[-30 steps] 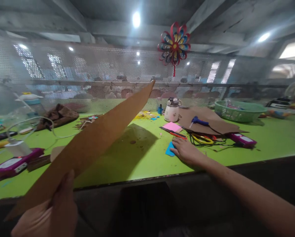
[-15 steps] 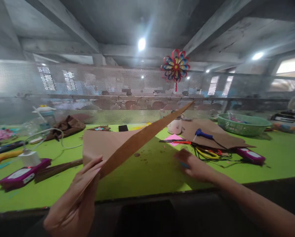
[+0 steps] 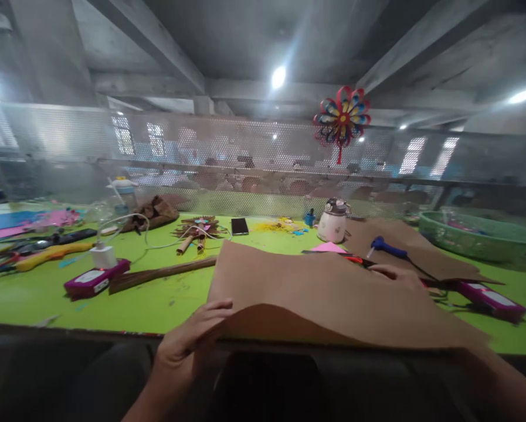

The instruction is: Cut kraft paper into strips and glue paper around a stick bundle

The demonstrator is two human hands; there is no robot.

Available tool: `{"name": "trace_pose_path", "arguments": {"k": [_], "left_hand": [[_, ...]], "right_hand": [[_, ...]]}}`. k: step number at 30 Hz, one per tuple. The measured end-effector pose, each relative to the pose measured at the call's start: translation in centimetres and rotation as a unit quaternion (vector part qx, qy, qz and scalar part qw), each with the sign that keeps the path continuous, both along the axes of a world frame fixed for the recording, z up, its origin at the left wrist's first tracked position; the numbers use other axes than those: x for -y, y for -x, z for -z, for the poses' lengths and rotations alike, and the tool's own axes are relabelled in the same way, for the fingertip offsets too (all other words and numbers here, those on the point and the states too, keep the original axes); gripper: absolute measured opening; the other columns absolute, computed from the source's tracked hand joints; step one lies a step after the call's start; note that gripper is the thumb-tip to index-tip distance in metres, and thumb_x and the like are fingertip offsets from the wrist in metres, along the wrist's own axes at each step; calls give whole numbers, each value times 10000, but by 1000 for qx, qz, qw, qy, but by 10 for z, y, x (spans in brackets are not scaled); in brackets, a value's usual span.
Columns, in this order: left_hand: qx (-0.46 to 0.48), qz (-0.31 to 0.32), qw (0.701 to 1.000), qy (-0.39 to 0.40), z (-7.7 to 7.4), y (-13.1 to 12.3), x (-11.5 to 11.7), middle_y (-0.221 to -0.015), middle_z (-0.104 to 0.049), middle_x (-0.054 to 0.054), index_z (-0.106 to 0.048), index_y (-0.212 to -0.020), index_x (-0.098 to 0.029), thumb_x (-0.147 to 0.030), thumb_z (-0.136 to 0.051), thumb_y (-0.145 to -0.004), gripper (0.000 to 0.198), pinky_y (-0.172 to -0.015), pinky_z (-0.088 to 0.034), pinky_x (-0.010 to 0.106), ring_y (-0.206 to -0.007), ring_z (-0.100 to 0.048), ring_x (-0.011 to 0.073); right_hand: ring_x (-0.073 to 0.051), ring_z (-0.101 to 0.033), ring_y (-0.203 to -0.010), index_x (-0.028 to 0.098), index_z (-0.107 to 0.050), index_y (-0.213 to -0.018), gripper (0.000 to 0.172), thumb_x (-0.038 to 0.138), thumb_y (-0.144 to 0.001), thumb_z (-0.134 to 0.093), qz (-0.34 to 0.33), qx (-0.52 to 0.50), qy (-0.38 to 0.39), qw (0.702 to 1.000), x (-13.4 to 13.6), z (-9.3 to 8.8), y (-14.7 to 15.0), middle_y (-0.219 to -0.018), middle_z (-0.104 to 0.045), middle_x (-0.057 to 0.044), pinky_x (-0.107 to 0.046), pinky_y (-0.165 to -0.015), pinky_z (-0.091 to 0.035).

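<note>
A large sheet of brown kraft paper bulges upward over the near table edge. My left hand is closed on its near left corner, fingers on top and the thumb hidden beneath. The sheet covers much of my right forearm. Beyond its far right edge my right hand shows in part, fingers stretched leftward beside scissors with orange-red handles; whether it touches them I cannot tell. Pink paper lies by the scissors. A blue glue gun rests on another brown sheet just behind.
On the green table are purple power boxes left and right, a rolled brown paper strip, a black phone, a pale bottle and a green basket. A perforated screen stands behind.
The brown sheet has swung down from a raised, edge-on tilt to lie nearly flat over my right forearm. My right hand has moved farther away. The view has turned left.
</note>
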State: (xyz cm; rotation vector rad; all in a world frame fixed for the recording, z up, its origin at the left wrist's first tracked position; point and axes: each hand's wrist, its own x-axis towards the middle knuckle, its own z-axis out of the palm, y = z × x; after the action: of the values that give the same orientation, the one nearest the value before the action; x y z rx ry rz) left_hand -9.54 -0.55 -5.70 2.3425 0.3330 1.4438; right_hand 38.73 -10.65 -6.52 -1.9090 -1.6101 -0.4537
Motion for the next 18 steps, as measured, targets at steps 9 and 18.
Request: {"name": "trace_pose_path", "arguments": {"k": [9, 18], "left_hand": [[-240, 18, 971, 18, 7, 44, -35, -1188, -663, 96, -685, -1121, -320, -457, -485, -880, 342, -974, -471, 430, -1166, -578, 269], [-107, -108, 988, 3, 12, 17, -23, -1162, -678, 24, -740, -800, -324, -396, -341, -922, 424, -1054, -375, 431, -1135, -587, 217]], "right_hand": [[-256, -544, -1198, 267, -592, -1223, 352, 308, -887, -494, -129, -72, 89, 985, 106, 5, 35, -1282, -599, -78, -454, -1013, -440], [-255, -456, -1276, 278, -537, -1305, 420, 242, -891, -470, -192, -61, 165, 965, 127, -16, 63, -1337, -549, -87, -490, -1068, -370]]}}
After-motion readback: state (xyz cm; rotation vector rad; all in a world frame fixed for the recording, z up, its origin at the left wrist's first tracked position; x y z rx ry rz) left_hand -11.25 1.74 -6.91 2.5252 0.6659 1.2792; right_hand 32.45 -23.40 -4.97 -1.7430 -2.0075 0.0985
